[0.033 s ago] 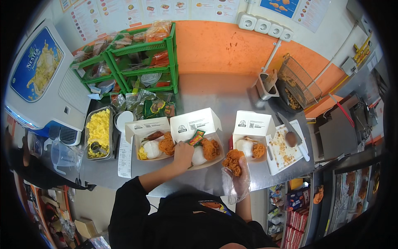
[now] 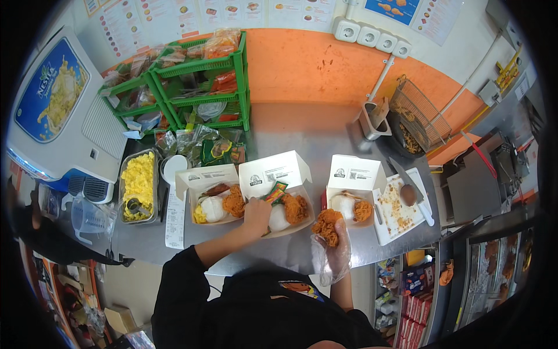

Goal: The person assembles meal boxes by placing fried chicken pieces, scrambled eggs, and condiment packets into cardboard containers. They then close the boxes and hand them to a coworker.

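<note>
Flanking the boxes [image 2: 299,163]: receipt [image 2: 175,221], cutting board [image 2: 388,234].

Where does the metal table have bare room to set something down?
Widest: bare table behind the middle box, between green rack and metal container. Smaller: before the right box, between the right hand and white board. Crowded: the left end, with food tray, receipt and packets.

A dispenser [image 2: 97,110] is carrying white lettering on its blue panel [image 2: 51,93]. Three box lids [image 2: 278,171] are bearing dark logos, square codes and small print. A receipt [image 2: 175,221] is showing printed lines, and wall sheets [image 2: 120,26] are displaying captions too small for reading.
</note>
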The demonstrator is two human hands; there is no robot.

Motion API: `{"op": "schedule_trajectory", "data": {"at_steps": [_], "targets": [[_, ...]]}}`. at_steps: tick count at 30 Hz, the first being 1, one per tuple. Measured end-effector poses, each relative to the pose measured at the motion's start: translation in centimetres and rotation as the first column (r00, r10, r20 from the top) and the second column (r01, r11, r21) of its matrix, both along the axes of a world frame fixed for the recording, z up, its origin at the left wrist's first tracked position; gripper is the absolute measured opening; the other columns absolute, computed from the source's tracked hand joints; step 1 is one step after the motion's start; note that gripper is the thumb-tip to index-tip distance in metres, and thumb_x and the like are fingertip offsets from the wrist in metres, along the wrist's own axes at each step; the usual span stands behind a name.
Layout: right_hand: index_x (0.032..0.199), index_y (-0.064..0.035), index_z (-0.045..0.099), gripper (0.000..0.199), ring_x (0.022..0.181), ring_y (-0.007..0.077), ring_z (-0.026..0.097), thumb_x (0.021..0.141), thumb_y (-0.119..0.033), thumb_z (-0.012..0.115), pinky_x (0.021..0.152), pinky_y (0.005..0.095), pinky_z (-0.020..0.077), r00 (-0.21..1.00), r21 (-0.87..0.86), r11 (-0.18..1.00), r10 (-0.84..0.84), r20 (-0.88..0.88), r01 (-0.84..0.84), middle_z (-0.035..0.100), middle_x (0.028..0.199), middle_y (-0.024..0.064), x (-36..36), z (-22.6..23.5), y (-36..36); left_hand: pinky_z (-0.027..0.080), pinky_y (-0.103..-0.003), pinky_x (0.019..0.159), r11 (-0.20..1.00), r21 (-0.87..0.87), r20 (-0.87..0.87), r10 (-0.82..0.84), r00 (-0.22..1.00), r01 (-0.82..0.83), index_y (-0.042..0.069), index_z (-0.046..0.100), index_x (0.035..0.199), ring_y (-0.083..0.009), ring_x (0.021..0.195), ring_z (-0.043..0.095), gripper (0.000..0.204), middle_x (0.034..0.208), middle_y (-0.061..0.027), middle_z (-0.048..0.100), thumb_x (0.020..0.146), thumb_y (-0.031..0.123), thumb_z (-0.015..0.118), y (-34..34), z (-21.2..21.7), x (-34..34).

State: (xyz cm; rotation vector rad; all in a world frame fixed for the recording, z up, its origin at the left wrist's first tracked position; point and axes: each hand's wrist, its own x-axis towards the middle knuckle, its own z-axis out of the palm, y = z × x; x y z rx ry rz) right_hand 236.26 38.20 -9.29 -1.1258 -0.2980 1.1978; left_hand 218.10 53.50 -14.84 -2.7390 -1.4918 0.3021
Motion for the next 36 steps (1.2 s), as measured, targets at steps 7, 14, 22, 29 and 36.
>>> {"op": "schedule_trajectory", "data": {"at_steps": [7,14,22,29,36], "targets": [[0.135,-0.0107,0.046,0.051,0.109,0.0182,0.06,0.097,-0.045,0.05,0.085,0.0335,0.0511,1.0,-0.008,1.0,-0.009,-0.005,0.009,0.059,0.123,0.0067,0.1,-0.3,-0.1,0.038,-0.037,0.087,0.977,0.12,-0.242,-0.141,0.96,0.174,0.01,0.074,0.086,-0.0223,0.101,0.054,0.016,0.098,-0.0088,0.066,0.081,0.017,0.06,-0.2,-3.5,-0.6],[0.137,-0.012,0.045,0.052,0.112,0.0189,0.059,0.096,-0.044,0.05,0.086,0.0344,0.0505,1.0,-0.027,0.999,-0.025,-0.001,0.025,0.058,0.126,0.0059,0.3,0.0,-0.1,0.046,-0.036,0.077,0.995,0.086,0.032,-0.055,0.998,0.052,0.008,0.066,0.091,-0.0237,0.092,0.062,0.015,0.089,-0.009,0.063,0.081,0.017,0.06,1.0,-3.0,-0.8],[0.137,-0.0115,0.045,0.052,0.112,0.0192,0.059,0.096,-0.044,0.051,0.086,0.0351,0.0509,1.0,-0.005,1.0,0.002,0.01,-0.002,0.058,0.124,0.007,0.2,0.0,0.2,0.055,-0.038,0.061,0.993,-0.005,0.381,-0.106,0.918,0.117,0.007,0.057,0.102,-0.0266,0.082,0.067,0.016,0.095,-0.0106,0.061,0.087,0.014,0.056,2.0,2.5,1.8],[0.141,-0.0131,0.039,0.055,0.114,0.021,0.057,0.095,-0.038,0.055,0.082,0.0356,0.0542,0.995,-0.022,0.994,0.103,0.009,-0.103,0.053,0.129,0.0087,-0.3,-0.6,1.0,0.053,-0.041,0.069,0.994,0.013,0.801,-0.075,0.594,0.108,0.005,0.06,0.105,-0.0312,0.085,0.065,0.019,0.105,-0.0117,0.062,0.09,0.017,0.06,0.1,7.4,1.8],[0.141,-0.0111,0.034,0.061,0.109,0.0221,0.059,0.092,-0.031,0.064,0.08,0.0375,0.0566,0.859,-0.013,0.858,0.512,-0.018,-0.513,0.054,0.125,0.0104,-2.6,-2.8,5.3,0.05,-0.048,0.068,0.826,-0.451,0.456,0.539,0.708,-0.339,0.006,0.063,0.092,-0.0371,0.078,0.066,0.032,0.076,-0.0165,0.067,0.089,0.038,0.062,-5.7,2.3,-6.0]]}}
